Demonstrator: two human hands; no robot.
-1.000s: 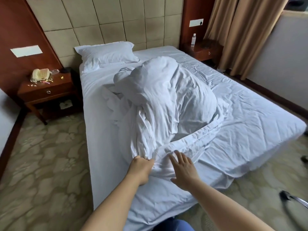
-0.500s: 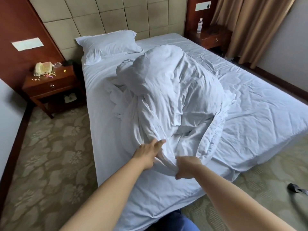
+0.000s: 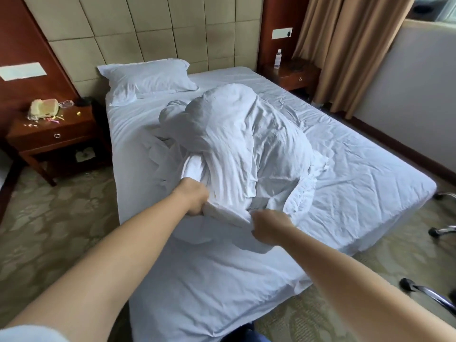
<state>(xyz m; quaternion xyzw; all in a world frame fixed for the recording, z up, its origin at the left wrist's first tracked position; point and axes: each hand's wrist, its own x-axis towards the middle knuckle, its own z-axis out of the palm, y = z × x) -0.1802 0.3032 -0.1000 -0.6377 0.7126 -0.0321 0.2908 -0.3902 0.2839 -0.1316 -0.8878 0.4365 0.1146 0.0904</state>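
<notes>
Head view: left hand [image 3: 193, 199] and right hand [image 3: 267, 227] clench the duvet [image 3: 237, 149] edge (heaped, unspread); bed-making is barely begun.

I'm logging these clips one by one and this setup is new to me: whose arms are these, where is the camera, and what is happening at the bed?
No machine here: a person wears one wide-angle camera on the head, looking forward and down, so the two bare arms are their own. This is the only view. They stand at the near end of a bed with a white sheet. A crumpled white duvet is heaped in its middle, and a pillow lies by the headboard. The left hand and the right hand each grip the duvet's near edge. A nightstand beside the pillow carries a telephone.
</notes>
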